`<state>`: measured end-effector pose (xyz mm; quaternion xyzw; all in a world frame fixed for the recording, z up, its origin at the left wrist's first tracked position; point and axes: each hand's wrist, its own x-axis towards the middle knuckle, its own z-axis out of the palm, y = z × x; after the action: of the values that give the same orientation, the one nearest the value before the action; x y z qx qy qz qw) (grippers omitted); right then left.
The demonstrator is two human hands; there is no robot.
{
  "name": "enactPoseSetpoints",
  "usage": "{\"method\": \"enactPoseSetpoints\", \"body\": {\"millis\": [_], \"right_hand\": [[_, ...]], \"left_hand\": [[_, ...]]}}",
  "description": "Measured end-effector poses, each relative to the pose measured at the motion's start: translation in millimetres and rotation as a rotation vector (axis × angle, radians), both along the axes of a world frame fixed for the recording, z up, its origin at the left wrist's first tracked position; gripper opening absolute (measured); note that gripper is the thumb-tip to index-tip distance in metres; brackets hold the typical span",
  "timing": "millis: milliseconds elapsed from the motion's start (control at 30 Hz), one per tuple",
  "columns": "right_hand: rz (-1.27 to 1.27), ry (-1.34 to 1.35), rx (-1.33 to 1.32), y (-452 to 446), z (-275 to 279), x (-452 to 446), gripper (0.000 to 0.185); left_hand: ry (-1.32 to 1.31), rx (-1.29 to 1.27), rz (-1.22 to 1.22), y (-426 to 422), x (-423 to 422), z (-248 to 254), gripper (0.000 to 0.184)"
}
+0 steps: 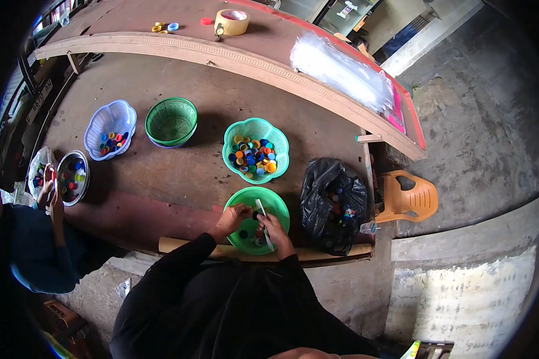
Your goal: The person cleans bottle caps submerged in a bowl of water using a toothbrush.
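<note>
Over a bright green basin [281,203] both of my hands are close together. My right hand [274,230] is closed around a long, thin white tool [268,240], whose exact kind I cannot make out. Between the fingertips of my two hands is a dark bottle cap [256,215], and my left hand [232,220] is pinched at its left side. A few more caps [243,234] lie in the basin below. Just beyond it stands a turquoise basket [228,140] holding many coloured bottle caps [254,157].
Right of the basin sits a black plastic bag [317,191] with caps inside. Farther left are a green basket [172,119], a lilac basket [96,128] and a metal bowl [85,185], where another person's hands [53,194] work. A raised shelf [161,45] spans the back.
</note>
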<state>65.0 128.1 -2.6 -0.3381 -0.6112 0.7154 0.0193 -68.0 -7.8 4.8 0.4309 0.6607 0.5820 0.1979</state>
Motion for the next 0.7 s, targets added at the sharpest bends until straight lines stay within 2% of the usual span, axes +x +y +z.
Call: {"method": "enactPoseSetpoints", "body": {"millis": [67, 133, 233, 267, 333, 467, 533, 633, 667, 700], "right_hand": [[-0.032, 0.041, -0.072, 3, 4, 2, 0.018], [-0.084, -0.159, 0.095, -3, 24, 2, 0.028], [-0.116, -0.171, 0.242, -15, 48, -7, 0.031], [-0.119, -0.173, 0.241, -16, 48, -9, 0.031], [-0.049, -0.123, 0.045, -18, 43, -13, 0.025], [0.004, -0.164, 0.015, -16, 25, -11, 0.024], [-0.081, -0.087, -0.099, -17, 23, -10, 0.023], [-0.053, -0.112, -0.088, -5, 27, -4, 0.022], [-0.073, -0.112, 0.012, -7, 25, -4, 0.031], [-0.076, -0.113, 0.01, -7, 27, -3, 0.031]], "left_hand": [[0.001, -0.02, 0.01, -1, -5, 2, 0.014], [0.004, -0.042, 0.019, -3, -7, 6, 0.015], [-0.047, -0.012, -0.003, -4, -5, 11, 0.015], [-0.12, -0.021, -0.018, -4, -2, 10, 0.016], [-0.193, -0.031, -0.035, -5, 2, 9, 0.017], [-0.093, -0.091, -0.037, -8, 1, 11, 0.02], [-0.082, -0.115, -0.039, -11, -2, 9, 0.021], [-0.027, -0.106, 0.014, -11, -6, -1, 0.021], [0.049, -0.099, -0.041, -11, -7, -5, 0.021], [0.123, -0.092, -0.097, -11, -6, -10, 0.02]]}}
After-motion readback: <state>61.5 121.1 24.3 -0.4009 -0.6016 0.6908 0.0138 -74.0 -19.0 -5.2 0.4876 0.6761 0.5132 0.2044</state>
